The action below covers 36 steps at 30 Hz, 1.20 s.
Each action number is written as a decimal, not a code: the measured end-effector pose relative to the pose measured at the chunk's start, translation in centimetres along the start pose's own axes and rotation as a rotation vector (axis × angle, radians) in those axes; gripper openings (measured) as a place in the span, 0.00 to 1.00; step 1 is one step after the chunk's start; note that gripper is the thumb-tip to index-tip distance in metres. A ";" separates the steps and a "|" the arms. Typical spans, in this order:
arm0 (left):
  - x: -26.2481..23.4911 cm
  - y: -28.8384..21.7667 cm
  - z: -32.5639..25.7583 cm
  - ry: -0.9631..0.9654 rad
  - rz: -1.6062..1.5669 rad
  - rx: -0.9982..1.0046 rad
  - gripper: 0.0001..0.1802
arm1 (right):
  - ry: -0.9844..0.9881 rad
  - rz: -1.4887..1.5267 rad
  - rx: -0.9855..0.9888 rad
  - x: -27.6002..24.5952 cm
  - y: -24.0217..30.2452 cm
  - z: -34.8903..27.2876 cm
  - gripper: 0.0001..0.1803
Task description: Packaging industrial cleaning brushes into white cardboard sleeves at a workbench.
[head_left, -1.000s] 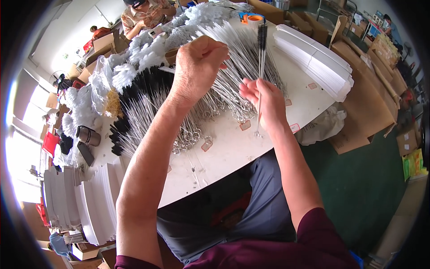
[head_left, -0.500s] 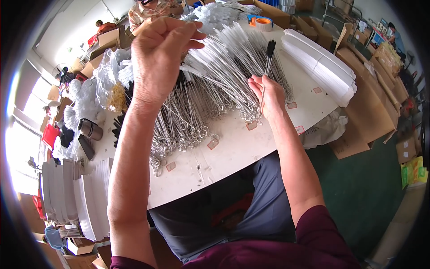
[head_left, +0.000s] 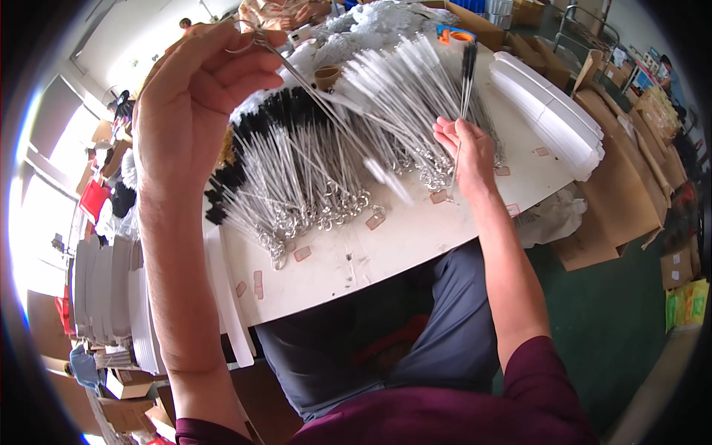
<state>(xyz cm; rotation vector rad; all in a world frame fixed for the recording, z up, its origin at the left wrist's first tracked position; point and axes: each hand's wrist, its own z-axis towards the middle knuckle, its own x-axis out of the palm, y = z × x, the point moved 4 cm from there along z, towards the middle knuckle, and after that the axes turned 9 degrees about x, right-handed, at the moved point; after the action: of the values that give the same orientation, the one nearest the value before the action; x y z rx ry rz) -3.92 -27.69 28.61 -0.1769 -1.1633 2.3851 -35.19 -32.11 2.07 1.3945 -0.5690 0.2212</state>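
Observation:
My left hand point(head_left: 194, 96) is raised over the left of the table, its fingers closed at the ring ends of thin wire brushes. The white brush point(head_left: 326, 100) in it slants down to the right; its white tip is blurred, and I cannot tell exactly how many wires there are. To the right, my right hand point(head_left: 472, 154) pinches the wire stems of black-bristled brushes point(head_left: 468, 70), held upright with the bristles up. Between my hands lie a pile of black-bristled wire brushes point(head_left: 297, 170) and a fan of white-bristled ones point(head_left: 397, 96), ring ends toward me.
White paper sheets point(head_left: 549, 111) are stacked at the table's right, beside cardboard boxes point(head_left: 623, 185). More white stacks point(head_left: 111, 289) stand at the left. An orange tape roll point(head_left: 463, 35) and a white fluffy heap point(head_left: 378, 30) lie at the back. Across the table sits another person point(head_left: 282, 11).
My left hand has moved left, and the wire brushes in it now show plainly, trailing down to the right. My right hand keeps its upright hold. The whole view has shifted slightly.

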 end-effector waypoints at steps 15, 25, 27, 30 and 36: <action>-1.8 2.5 -10.1 -0.149 0.055 -0.352 0.09 | 0.821 -0.033 0.606 10.2 -1.7 -16.3 0.19; -5.8 5.9 -17.7 -0.194 0.390 -0.428 0.06 | 0.732 -0.270 0.698 8.4 -5.4 -22.0 0.19; -6.2 6.2 -18.7 -0.205 0.433 -0.416 0.06 | 0.685 -0.298 0.668 8.2 -5.8 -22.7 0.19; -6.7 6.7 -20.0 -0.266 0.490 -0.412 0.06 | 0.666 -0.318 0.690 8.1 -6.6 -23.8 0.19; -6.0 6.5 -21.9 -0.238 0.782 -0.314 0.03 | 0.632 -0.413 0.651 7.9 -7.4 -24.8 0.20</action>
<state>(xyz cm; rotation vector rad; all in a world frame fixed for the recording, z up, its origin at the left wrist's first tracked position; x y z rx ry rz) 5.88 -18.37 9.25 -0.5495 -1.8417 2.9109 -18.91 -10.88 -2.12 1.9085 0.3558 0.5160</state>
